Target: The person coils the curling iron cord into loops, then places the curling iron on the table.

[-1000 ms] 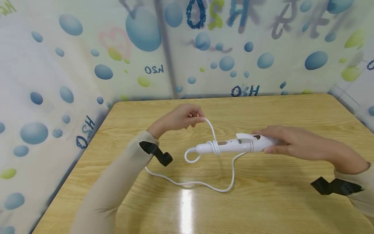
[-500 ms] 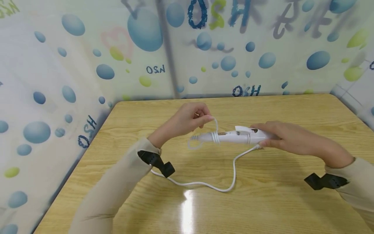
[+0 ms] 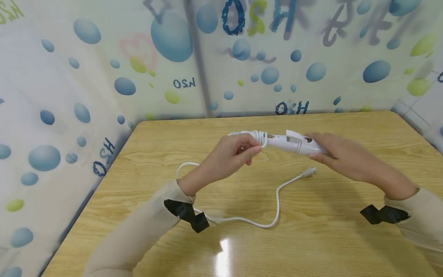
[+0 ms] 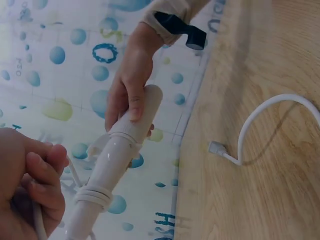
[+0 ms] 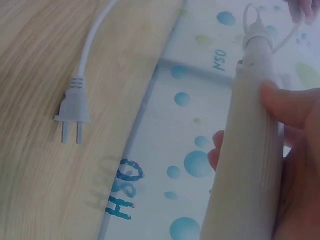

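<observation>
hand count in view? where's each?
2. The left hand pinches the white cord near the turns wrapped round the white wand; the right hand grips the wand's opposite end. The wrist views show the same two; no sign of others.

The white appliance has been shifted higher in the head view, and its coiled end has been angled upward there. The left hand has been brought to the appliance's near side; the cord has been drawn down across the coils. The plug has been fully uncovered.
</observation>
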### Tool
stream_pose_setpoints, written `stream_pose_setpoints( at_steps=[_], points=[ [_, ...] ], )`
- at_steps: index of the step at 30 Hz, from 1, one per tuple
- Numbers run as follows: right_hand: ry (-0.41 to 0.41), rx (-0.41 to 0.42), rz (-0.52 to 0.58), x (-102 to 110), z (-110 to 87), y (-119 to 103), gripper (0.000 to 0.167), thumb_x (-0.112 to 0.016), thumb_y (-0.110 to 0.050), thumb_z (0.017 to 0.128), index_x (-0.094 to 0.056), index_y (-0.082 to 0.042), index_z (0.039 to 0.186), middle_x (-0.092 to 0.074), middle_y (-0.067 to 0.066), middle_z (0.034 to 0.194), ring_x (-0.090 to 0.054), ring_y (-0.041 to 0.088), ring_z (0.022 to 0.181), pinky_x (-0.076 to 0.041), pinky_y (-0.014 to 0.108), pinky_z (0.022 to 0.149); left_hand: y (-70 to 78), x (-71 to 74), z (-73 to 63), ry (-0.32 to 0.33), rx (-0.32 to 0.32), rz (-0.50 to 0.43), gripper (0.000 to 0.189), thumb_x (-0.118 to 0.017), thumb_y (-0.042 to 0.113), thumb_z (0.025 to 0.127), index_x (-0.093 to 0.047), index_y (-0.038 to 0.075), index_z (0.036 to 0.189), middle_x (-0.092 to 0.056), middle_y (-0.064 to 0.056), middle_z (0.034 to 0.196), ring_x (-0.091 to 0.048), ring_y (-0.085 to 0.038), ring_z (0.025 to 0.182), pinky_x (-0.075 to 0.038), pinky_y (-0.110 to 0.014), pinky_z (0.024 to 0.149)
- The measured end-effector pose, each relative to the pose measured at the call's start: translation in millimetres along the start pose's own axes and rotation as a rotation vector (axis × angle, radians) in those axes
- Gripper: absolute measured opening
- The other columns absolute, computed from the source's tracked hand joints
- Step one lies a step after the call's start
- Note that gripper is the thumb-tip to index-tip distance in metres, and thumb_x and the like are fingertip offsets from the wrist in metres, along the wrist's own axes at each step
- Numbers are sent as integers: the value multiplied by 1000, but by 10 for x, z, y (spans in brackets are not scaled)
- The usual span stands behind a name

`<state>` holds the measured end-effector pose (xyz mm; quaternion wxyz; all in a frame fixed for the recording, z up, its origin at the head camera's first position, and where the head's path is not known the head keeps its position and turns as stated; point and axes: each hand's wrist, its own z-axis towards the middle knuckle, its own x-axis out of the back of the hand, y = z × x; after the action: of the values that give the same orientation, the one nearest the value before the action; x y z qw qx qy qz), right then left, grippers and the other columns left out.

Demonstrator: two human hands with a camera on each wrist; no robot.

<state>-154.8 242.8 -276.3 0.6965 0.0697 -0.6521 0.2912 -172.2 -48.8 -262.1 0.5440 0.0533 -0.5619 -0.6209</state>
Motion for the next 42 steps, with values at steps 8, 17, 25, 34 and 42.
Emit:
stream_pose_setpoints(
  at_steps=[8, 17, 25, 34, 42],
  points=[
    [100, -12, 10, 89, -26, 16, 49, -55, -24, 93, -39, -4, 135, -55, 15, 114, -52, 28, 90, -40, 45, 71, -87, -99, -148, -6, 77, -81, 23, -48, 6, 96, -61, 0, 113, -59, -6, 73, -41, -12, 42, -38, -25, 41],
    [191, 5, 15, 171, -69, -10, 47, -58, -20, 92, -43, -6, 134, -55, 15, 113, -51, 27, 83, -39, 44, 64, -272, -194, -166, 6, 36, -170, 33, -45, -2, 94, -53, -2, 127, -64, -11, 81, -56, -12, 59, -43, -25, 50],
    [193, 44, 36, 192, -106, -97, 50, -61, -18, 90, -43, -11, 135, -57, 10, 109, -50, 23, 81, -38, 42, 62, -505, -206, -45, -19, 123, -275, 31, -50, 1, 93, -55, -3, 123, -66, -15, 85, -61, -13, 64, -45, -25, 57],
    [148, 136, 19, 184, -159, -137, 52, -62, -18, 89, -42, -10, 137, -56, 6, 107, -48, 17, 79, -39, 36, 59, -744, -61, 103, -45, 237, -232, 18, -65, 13, 86, -67, -2, 98, -65, -7, 75, -62, -20, 64, -50, -37, 63],
    [129, 213, -49, 164, -171, -184, 52, -65, -22, 86, -46, -14, 134, -56, 1, 107, -49, 15, 82, -40, 37, 63, -998, 191, 150, -244, -46, -238, 15, -61, 0, 84, -62, -13, 91, -63, -15, 79, -59, -24, 68, -49, -33, 64]
  ],
)
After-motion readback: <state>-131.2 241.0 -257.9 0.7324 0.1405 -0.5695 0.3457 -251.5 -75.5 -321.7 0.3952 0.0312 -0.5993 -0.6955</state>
